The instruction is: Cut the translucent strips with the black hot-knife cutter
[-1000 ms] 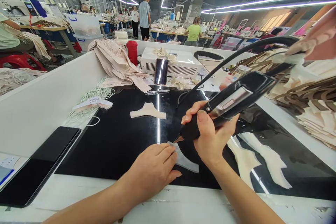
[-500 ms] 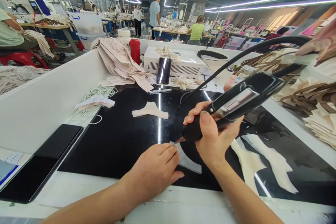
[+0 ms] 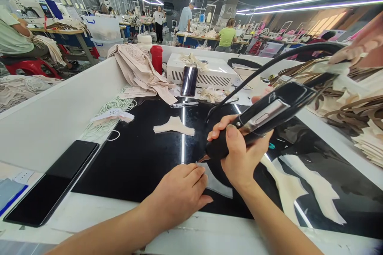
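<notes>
My right hand [image 3: 242, 151] is wrapped round a black handheld tool [image 3: 266, 113] with a silver panel and a cable at its rear. The tool's narrow tip points down to the upper end of a thin whitish fabric piece [image 3: 218, 183] on the black board [image 3: 134, 167]. My left hand [image 3: 182, 191] rests on that piece's left edge, its fingers together pressing it down near the tip. Farther up the board lies a cream fabric piece [image 3: 174, 126]. On the right are more cream pieces [image 3: 314, 183].
A dark phone [image 3: 54, 183] lies at the left. Green cord [image 3: 110, 107] and beige fabric [image 3: 137, 67] lie behind it. At the back stand a red cup [image 3: 156, 59], a white box [image 3: 203, 72] and a small phone [image 3: 189, 81]. Another person's hand [image 3: 362, 44] is at upper right.
The whole view has shifted slightly. My hands and the tool keep nearly the same pose at the fabric. The person in blue in the background now leans toward a table.
</notes>
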`<move>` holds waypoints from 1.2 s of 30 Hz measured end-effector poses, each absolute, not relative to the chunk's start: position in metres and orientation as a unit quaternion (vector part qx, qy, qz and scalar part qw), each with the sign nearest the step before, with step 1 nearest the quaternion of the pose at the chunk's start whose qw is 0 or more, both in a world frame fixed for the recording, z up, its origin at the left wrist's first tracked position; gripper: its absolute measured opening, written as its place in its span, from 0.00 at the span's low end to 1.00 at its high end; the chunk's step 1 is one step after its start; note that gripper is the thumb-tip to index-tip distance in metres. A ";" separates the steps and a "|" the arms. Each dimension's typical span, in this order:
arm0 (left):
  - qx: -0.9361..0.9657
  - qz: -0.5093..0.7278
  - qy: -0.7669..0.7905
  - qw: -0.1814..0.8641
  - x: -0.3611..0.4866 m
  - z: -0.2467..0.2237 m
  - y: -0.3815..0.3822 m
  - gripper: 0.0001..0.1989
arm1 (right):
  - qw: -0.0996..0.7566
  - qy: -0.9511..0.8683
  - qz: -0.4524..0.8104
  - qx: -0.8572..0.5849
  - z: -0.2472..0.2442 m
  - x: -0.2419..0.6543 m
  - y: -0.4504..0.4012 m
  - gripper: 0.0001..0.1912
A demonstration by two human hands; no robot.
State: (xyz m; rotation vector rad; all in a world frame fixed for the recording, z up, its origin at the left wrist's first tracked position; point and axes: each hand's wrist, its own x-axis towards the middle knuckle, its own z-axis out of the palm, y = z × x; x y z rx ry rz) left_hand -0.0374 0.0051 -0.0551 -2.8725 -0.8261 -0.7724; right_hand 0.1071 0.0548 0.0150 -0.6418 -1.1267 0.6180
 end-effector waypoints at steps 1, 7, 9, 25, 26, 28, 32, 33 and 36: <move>-0.930 -0.249 -0.268 0.027 -0.038 -0.055 0.005 0.20 | 0.754 -0.513 0.283 -0.297 0.015 0.106 0.055 0.20; -0.931 -0.246 -0.270 0.019 -0.039 -0.052 0.004 0.18 | 0.748 -0.518 0.297 -0.289 0.023 0.113 0.053 0.19; -0.930 -0.247 -0.270 0.014 -0.040 -0.050 0.004 0.18 | 0.751 -0.518 0.285 -0.294 0.029 0.121 0.048 0.18; -0.941 -0.229 -0.247 0.045 -0.046 -0.040 0.006 0.17 | 0.741 -0.533 0.229 -0.337 0.024 0.172 -0.002 0.21; -0.940 -0.232 -0.245 0.048 -0.046 -0.040 0.007 0.17 | 0.741 -0.535 0.229 -0.336 0.023 0.172 -0.002 0.21; -0.940 -0.236 -0.242 0.051 -0.046 -0.040 0.007 0.17 | 0.741 -0.537 0.230 -0.331 0.022 0.171 -0.003 0.23; -0.939 -0.245 -0.235 0.049 -0.046 -0.040 0.008 0.16 | 0.739 -0.539 0.240 -0.324 0.021 0.169 -0.005 0.26; -0.939 -0.250 -0.233 0.050 -0.045 -0.039 0.008 0.15 | 0.738 -0.539 0.242 -0.326 0.022 0.169 -0.006 0.25; -0.936 -0.265 -0.225 0.058 -0.043 -0.037 0.007 0.12 | 0.738 -0.540 0.234 -0.329 0.024 0.170 -0.006 0.23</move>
